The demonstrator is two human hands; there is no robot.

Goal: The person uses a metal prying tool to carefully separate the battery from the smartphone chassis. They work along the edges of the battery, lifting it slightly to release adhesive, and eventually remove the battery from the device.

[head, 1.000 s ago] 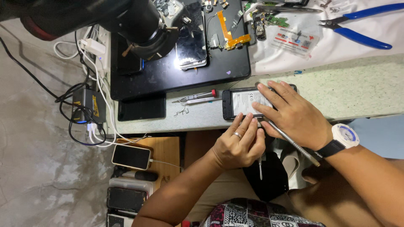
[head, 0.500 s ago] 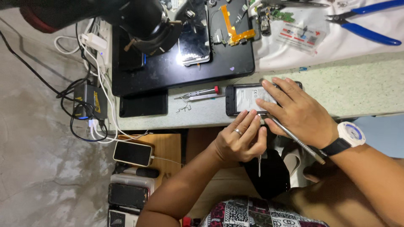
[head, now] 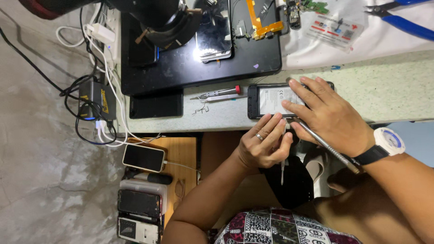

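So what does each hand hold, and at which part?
Right hand holds a metal tool near its tip, fingers pressing the opened phone. Left hand pinches something small; unclear.

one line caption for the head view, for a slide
Left hand and right hand, holding a metal tool, work on an opened phone at the bench edge.

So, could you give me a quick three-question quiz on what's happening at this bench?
1. True or false: the right hand rests on the opened phone.
2. Which hand wears a ring: A left hand, B right?
3. Fill in: the small screwdriver lying left of the phone has a ___ tip cap.

Key: 1 true; 2 A; 3 red.
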